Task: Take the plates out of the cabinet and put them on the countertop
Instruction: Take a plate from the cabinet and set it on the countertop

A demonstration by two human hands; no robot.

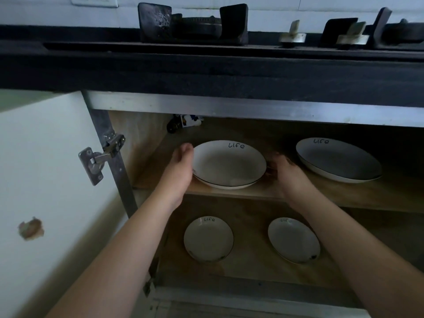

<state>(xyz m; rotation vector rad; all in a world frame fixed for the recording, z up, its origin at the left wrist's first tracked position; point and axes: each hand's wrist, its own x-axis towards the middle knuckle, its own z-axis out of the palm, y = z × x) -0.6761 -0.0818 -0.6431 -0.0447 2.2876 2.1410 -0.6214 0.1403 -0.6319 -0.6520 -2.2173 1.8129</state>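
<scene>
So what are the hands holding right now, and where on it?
The upper-shelf left plate, by its opposite rim edges: left hand on the left rim, right hand on the right. It still rests on the shelf.

Two plates sit on the upper shelf [252, 195], left plate [229, 164] and right plate [337, 159]; two smaller plates [208, 239] [293, 240] lie below, stove [195, 26] above.

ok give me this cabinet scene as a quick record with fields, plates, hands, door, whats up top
upper shelf: two large plates, left plate and right plate, both marked "life"
lower shelf: two small plates, one left, one right
left hand: at the left plate's left rim
right hand: at its right rim, fingers hidden in shadow
door: open, swung left
countertop: dark, stove on it, no plates there yet
</scene>
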